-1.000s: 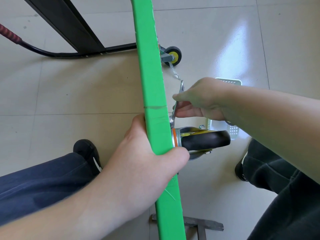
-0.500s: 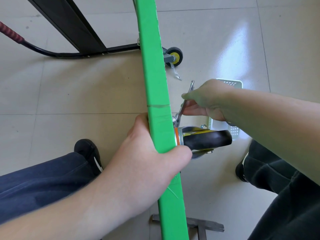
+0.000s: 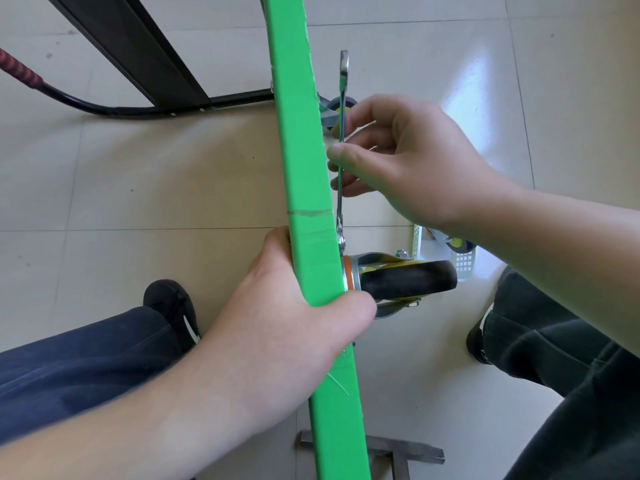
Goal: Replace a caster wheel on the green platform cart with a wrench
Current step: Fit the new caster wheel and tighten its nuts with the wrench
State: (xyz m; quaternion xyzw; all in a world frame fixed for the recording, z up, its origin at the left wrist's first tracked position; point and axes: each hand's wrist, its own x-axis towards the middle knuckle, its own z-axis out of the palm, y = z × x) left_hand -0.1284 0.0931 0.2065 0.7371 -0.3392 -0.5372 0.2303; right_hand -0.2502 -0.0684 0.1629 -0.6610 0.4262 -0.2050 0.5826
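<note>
Fingers of the left hand (image 3: 277,337) are wrapped around the upturned edge of the green platform cart (image 3: 304,150), just beside the black caster wheel (image 3: 405,280), while the wrench (image 3: 341,140) is pinched by the right hand (image 3: 408,157), its lower end set at the caster's mount.

Pale tiled floor (image 3: 138,174) with thin grout lines. Beyond the left hand (image 3: 287,327): a black metal frame (image 3: 145,60) and a curved black bar (image 3: 114,110). Beneath the right hand (image 3: 419,161): a white perforated basket (image 3: 462,265). Nearer than the left hand: flat grey metal strips (image 3: 405,452).
</note>
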